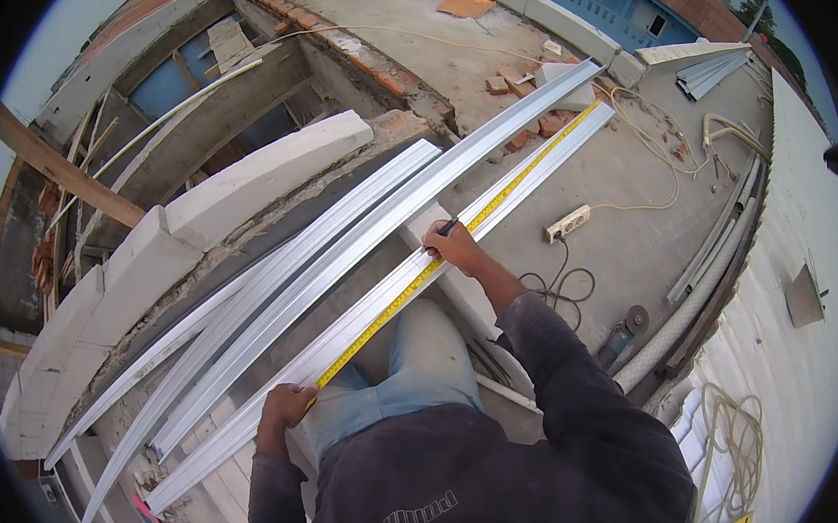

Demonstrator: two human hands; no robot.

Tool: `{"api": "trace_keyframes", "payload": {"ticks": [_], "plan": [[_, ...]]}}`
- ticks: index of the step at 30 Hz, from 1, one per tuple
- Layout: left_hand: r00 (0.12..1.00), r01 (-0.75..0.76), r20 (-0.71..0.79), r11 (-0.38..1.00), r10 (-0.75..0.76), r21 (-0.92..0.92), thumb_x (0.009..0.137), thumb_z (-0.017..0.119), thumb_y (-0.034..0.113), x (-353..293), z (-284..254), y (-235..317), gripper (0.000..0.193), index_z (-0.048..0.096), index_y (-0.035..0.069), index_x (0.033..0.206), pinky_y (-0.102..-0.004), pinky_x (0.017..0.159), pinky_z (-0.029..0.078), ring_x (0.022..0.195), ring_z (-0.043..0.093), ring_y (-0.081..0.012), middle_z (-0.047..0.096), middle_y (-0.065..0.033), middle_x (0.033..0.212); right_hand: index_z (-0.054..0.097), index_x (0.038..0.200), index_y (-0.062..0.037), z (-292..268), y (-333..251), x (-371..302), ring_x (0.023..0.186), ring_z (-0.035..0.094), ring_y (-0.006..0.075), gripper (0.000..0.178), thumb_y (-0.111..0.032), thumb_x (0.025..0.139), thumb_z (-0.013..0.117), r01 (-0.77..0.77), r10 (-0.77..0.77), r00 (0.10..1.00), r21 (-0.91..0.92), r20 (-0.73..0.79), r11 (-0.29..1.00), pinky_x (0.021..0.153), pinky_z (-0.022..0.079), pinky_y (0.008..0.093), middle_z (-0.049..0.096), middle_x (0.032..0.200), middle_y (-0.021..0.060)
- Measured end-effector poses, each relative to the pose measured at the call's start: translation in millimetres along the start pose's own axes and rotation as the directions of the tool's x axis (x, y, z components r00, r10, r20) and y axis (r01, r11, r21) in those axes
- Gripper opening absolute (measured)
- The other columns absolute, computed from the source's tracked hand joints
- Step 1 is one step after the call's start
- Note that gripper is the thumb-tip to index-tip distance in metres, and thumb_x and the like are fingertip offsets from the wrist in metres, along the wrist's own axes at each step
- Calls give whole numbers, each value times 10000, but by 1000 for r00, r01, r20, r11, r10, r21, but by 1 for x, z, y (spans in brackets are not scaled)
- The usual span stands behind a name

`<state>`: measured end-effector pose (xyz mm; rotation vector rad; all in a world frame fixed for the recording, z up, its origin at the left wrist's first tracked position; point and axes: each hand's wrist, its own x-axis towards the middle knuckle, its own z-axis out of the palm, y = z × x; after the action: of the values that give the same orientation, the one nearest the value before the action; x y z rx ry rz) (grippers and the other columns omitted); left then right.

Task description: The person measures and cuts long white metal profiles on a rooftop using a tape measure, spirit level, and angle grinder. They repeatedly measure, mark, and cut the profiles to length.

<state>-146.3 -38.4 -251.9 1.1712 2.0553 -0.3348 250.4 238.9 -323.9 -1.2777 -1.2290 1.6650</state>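
Note:
A long silvery metal channel (217, 452) lies slantwise in front of me, over my thighs. Along it stretches a yellow tape measure (375, 325), its blade running from near my body toward the far right. My left hand (286, 409) is closed on the tape's near end, against the channel; the fingers are partly hidden. Farther up the channel, my right hand (457, 247) grips a dark pen-like marker (448, 226) beside the tape. Its tip is too small to make out. More metal channels (517, 128) lie roughly parallel, just beyond to the left.
White block walling (267, 170) borders a deep opening on the left. On the right are a socket strip (568, 223) with cables, an angle grinder (623, 335) and bundled pipes (719, 250). Broken bricks (522, 138) lie beyond the channels. A coiled cord (733, 444) rests at lower right.

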Motion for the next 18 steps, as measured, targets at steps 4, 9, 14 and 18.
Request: {"api": "trace_keyframes", "payload": {"ticks": [4,9,14,18], "plan": [[987,-73,134,988,91,-135,887,673,683,-19,26,-6,728,799,4,1118,-460,912,569,1040,754,-390,766,-278,1082,647,1044,-39,-18,-10,-87,691,696,154,296,-294,1106,510,404,-235,886,415,-399,815,603,583,293,704,966,83],[970,-57,238,998,46,37,948,638,553,-22,46,4,650,764,-57,1134,-451,874,552,1036,738,-383,753,-295,1061,610,1067,-62,6,33,-170,734,704,208,330,-387,1100,567,-6,304,806,506,-509,863,650,575,335,654,969,80],[869,-398,300,916,394,-49,983,620,459,-30,35,27,550,744,-38,1184,-432,878,539,1056,711,-332,745,-244,1119,598,1253,12,68,50,-200,913,747,241,553,-516,1090,573,-356,388,921,335,-31,872,777,603,358,659,1130,142],[936,-207,166,868,310,-451,1022,620,366,-52,44,43,462,674,4,1302,-355,815,520,900,664,-207,715,-131,1052,573,1383,-36,122,41,-204,1055,726,217,574,-533,1096,556,-275,237,946,157,223,949,873,587,338,669,1228,138]]}}
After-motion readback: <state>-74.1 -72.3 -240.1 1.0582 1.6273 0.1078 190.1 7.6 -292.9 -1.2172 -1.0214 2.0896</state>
